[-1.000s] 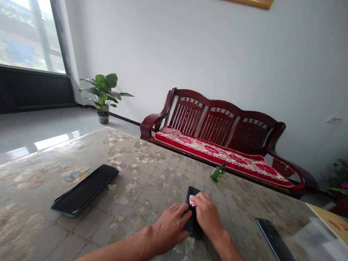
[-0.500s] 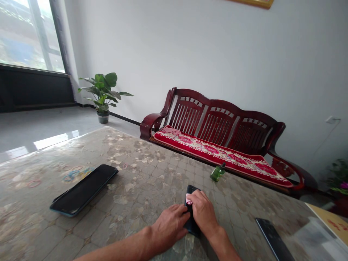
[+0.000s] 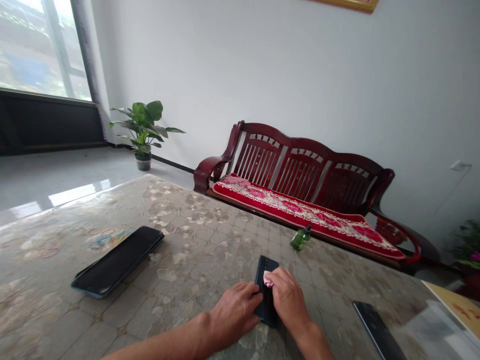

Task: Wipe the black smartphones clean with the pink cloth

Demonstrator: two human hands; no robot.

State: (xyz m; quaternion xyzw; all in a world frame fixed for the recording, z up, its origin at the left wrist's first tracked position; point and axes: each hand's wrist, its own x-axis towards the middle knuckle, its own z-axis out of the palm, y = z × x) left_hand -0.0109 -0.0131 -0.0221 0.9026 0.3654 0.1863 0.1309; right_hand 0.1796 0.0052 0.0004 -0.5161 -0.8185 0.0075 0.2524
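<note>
A dark smartphone [image 3: 267,306] lies on the patterned tabletop, its back with a row of camera lenses facing up. My left hand [image 3: 237,311] grips its left edge, thumb and fingers closed against the side. In my right hand [image 3: 288,296] a small pink cloth [image 3: 267,279] is pinched and pressed on the upper part of the phone's back. The fingers of that hand are closed, and they hide part of the phone's right side. Beyond the hands stands a small green bottle [image 3: 300,238] with a dark cap.
To the left lie stacked black phones [image 3: 120,262] beside several rubber bands [image 3: 103,240]. Another dark phone [image 3: 378,330] rests at the right, near a clear plastic sheet [image 3: 431,327] and a yellowish card [image 3: 455,302]. A red wooden bench [image 3: 292,165] stands behind the table.
My right hand has shifted slightly right and down with the pink cloth, uncovering more of the phone's camera end. My left hand stays at the phone's left edge.
</note>
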